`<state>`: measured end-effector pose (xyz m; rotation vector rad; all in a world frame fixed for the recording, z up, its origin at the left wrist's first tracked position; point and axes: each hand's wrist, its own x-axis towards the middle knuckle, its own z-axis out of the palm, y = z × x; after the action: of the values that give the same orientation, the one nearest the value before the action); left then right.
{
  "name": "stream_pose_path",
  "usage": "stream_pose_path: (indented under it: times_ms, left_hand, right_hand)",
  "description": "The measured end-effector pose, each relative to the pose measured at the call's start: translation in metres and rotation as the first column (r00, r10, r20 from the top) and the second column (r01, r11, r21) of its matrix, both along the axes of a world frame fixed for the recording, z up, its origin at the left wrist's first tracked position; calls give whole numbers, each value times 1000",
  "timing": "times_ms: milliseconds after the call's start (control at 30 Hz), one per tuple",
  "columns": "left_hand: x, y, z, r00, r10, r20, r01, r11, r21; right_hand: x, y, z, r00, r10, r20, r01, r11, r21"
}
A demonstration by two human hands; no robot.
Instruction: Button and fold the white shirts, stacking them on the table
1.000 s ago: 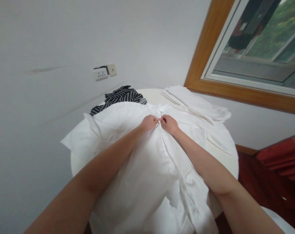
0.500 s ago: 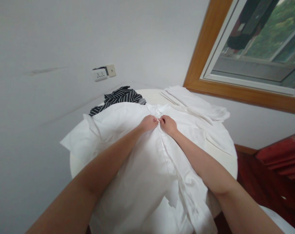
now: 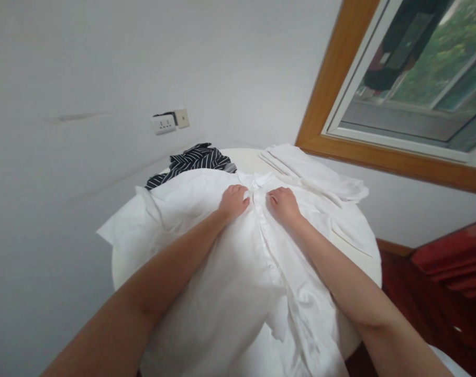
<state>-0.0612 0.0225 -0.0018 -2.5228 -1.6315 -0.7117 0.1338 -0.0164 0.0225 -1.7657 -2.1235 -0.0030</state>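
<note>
A white button-up shirt (image 3: 230, 272) lies spread front-up over a round white table (image 3: 373, 262), its hem hanging off the near edge. My left hand (image 3: 233, 200) rests flat on the shirt just left of the button placket near the collar, fingers stretched out. On the other side of the placket my right hand (image 3: 284, 203) presses on the cloth with its fingers slightly curled. The two hands are a little apart, and neither holds anything.
A black-and-white striped garment (image 3: 194, 159) lies at the table's far left. Folded white cloth (image 3: 312, 170) sits at the far right. A wall socket (image 3: 164, 123) is on the white wall behind. A wood-framed window (image 3: 398, 152) is at the right, above a red-brown floor (image 3: 438, 293).
Both hands were pinched together at the placket near the collar. They have let go and moved apart, and lie on the shirt on either side of it.
</note>
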Motion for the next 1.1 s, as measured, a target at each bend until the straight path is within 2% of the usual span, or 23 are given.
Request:
stream_pose_path:
  times_ms: [200, 400, 667, 867, 933, 1100]
  left_hand:
    - [2, 6, -8, 996, -44, -84, 42, 999, -19]
    - [-2, 18, -8, 989, -56, -133, 57, 998, 2]
    - [-2, 43, -7, 989, -23, -144, 26, 999, 20]
    - [-3, 41, 0, 991, -6, -131, 16, 997, 74]
    - [-2, 38, 3, 990, -32, -136, 45, 995, 93]
    - [3, 38, 10, 969, -191, -155, 203, 977, 63]
  right_hand:
    - [9, -13, -19, 988, -12, 154, 39, 984, -172]
    - [12, 7, -19, 986, 40, 159, -3, 975, -223]
    - [9, 35, -21, 985, 61, 164, -29, 981, -191]
    - [2, 36, -19, 986, 44, 162, -19, 989, -149]
    - [3, 33, -18, 986, 55, 157, -35, 991, -126]
    - [4, 27, -14, 986, 88, 140, -83, 996, -45]
